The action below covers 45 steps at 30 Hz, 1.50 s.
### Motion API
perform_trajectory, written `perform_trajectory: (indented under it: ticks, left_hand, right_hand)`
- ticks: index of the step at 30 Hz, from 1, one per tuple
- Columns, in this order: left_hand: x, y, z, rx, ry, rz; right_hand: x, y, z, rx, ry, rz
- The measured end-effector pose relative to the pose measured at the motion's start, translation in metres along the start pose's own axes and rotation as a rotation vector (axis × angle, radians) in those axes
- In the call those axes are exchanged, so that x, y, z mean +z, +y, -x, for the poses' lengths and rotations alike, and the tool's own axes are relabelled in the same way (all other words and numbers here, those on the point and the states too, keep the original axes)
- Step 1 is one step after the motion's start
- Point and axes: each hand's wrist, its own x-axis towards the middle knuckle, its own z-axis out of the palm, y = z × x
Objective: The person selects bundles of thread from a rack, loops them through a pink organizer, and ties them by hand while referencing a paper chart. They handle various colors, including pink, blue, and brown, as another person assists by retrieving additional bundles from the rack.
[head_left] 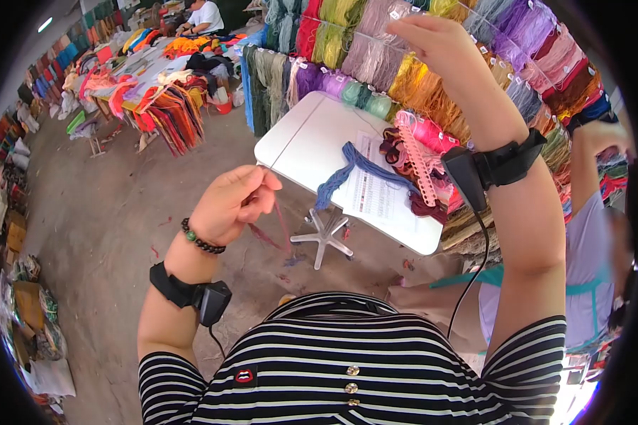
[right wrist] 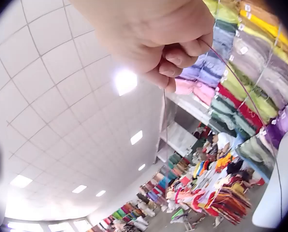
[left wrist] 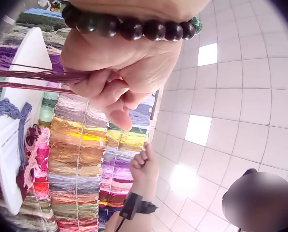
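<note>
My left hand [head_left: 234,202] is held out in front of my body, left of the white table [head_left: 290,138]. Its curled fingers grip a small bunch of plum-coloured thread [left wrist: 37,75], whose loose ends dangle below the hand. High on the right, my right hand [head_left: 439,46] is raised in front of the hanging skeins. Between its fingertips it pinches a fine dark plum strand [right wrist: 245,92], which runs down toward the table side in the right wrist view. A blue skein [head_left: 376,170] lies across a printed sheet [head_left: 372,205] on the table.
A pink strip with holes [head_left: 415,159] and dark red and pink yarn lie at the table's right end. Racks of coloured skeins [head_left: 376,42] stand behind it. A star-shaped chair base [head_left: 321,239] is underneath. Another person [head_left: 592,248] is close on my right.
</note>
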Motion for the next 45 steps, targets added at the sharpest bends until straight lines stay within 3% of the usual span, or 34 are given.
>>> perform_trajectory:
  ticks: [5,8,11,17,20,23,26,27,30,31,33,36,40,45]
  left_hand:
    - [-0.019,0.011,0.021,-0.046,0.029,0.045]
    - [-0.027,0.017,0.03,-0.047,0.04,0.047]
    - [-0.031,0.025,0.037,-0.031,0.086,0.021]
    - [-0.04,0.048,0.049,0.026,0.154,0.006]
    - [-0.039,0.055,0.053,0.04,0.136,0.058]
    - [-0.033,0.054,0.056,0.039,0.159,0.066]
    - [-0.021,0.043,0.051,-0.145,0.061,-0.19]
    - [-0.017,0.032,0.046,-0.235,-0.019,-0.235]
    - [0.014,0.012,0.029,-0.548,-0.229,-0.288]
    - [0.023,0.009,0.023,-0.554,-0.257,-0.276]
    - [0.03,0.005,0.014,-0.574,-0.286,-0.252]
    - [0.018,0.008,0.008,-0.517,-0.19,-0.189]
    - [-0.008,-0.002,0.009,-0.439,-0.134,-0.176]
    - [-0.004,-0.066,-0.027,-0.429,-0.053,-0.342]
  right_hand:
    - [-0.012,0.057,0.039,0.372,0.113,-0.065]
    - [0.0,0.094,0.075,0.53,0.043,-0.067]
    - [0.029,0.106,0.116,0.526,0.013,-0.117]
    - [0.082,0.11,0.172,0.695,0.004,-0.316]
    - [0.112,0.123,0.192,0.599,-0.037,-0.235]
    - [0.129,0.124,0.201,0.671,-0.279,-0.114]
    - [0.135,0.109,0.206,0.409,-0.535,-0.046]
    - [0.136,0.095,0.2,0.406,-0.59,-0.166]
    - [0.141,0.053,0.178,0.098,-0.748,-0.578]
    - [0.146,0.045,0.177,0.029,-0.786,-0.682]
    - [0.159,0.038,0.188,0.092,-0.822,-0.819]
    - [0.152,0.049,0.195,0.425,-1.101,-1.039]
    - [0.11,0.077,0.219,0.499,-0.88,-0.906]
    - [0.089,0.101,0.25,0.633,-0.614,-0.938]
